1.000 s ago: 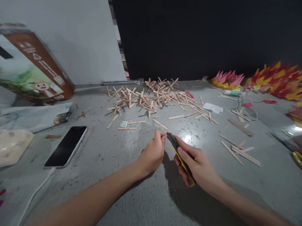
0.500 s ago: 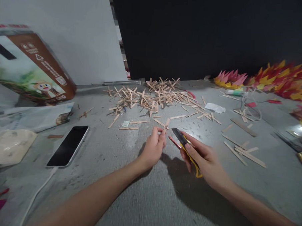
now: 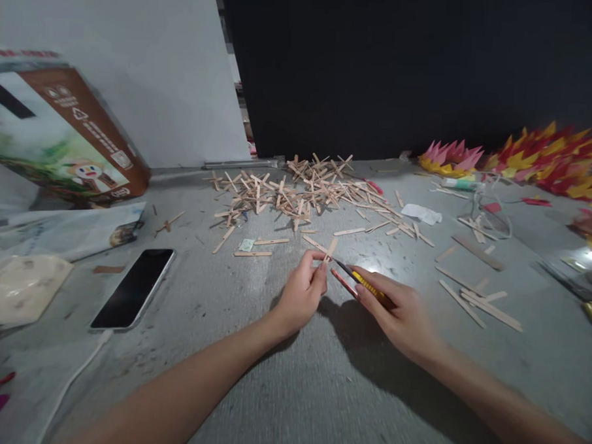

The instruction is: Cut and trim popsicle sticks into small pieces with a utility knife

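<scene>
My left hand (image 3: 300, 294) is closed in a pinch on a short wooden stick (image 3: 330, 248) that points up and away over the grey table (image 3: 279, 391). My right hand (image 3: 400, 311) is wrapped around a yellow and black utility knife (image 3: 364, 284), whose tip points left toward the stick and lies close to my left fingertips. A thin red strip (image 3: 342, 282) lies just beside the knife's tip. Behind both hands lies a big heap of crossed wooden sticks (image 3: 297, 192).
A black phone (image 3: 132, 287) with a white cable lies to the left, by papers and a tilted printed box (image 3: 59, 139). Loose longer sticks (image 3: 479, 299) lie to the right. Coloured folded paper shapes (image 3: 544, 161), cables and scissors sit at the far right.
The right hand has turned the knife down flatter and brought its tip toward the left fingers. The left hand now holds a stick that stands out above its fingertips.
</scene>
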A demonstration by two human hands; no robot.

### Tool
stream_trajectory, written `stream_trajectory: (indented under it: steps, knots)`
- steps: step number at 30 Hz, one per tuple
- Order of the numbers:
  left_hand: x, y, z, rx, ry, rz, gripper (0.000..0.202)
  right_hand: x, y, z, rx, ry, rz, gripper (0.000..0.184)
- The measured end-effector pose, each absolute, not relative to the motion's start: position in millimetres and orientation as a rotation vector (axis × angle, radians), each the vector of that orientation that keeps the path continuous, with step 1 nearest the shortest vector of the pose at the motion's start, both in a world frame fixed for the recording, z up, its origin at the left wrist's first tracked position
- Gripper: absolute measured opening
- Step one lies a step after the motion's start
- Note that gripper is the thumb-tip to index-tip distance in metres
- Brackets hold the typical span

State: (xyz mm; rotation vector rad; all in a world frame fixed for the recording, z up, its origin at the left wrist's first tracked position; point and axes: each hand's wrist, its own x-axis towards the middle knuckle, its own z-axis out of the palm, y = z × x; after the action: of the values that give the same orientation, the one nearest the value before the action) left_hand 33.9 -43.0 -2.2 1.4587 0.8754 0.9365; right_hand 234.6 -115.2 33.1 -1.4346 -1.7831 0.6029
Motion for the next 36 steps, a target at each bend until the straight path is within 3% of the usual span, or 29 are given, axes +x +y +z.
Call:
stream_trajectory:
  steps: [26,36]
  knots:
    - [32.0,-44.1,-2.9,1.515,0.862,0.915,0.039,235.9,-117.7,32.7,-1.475,-1.672,0.833,0.047]
    - [35.2,-44.1,-1.0,1.442,0.898,0.875,0.044,237.2,-118.6,37.5,-1.473,-1.712,0.757,0.045]
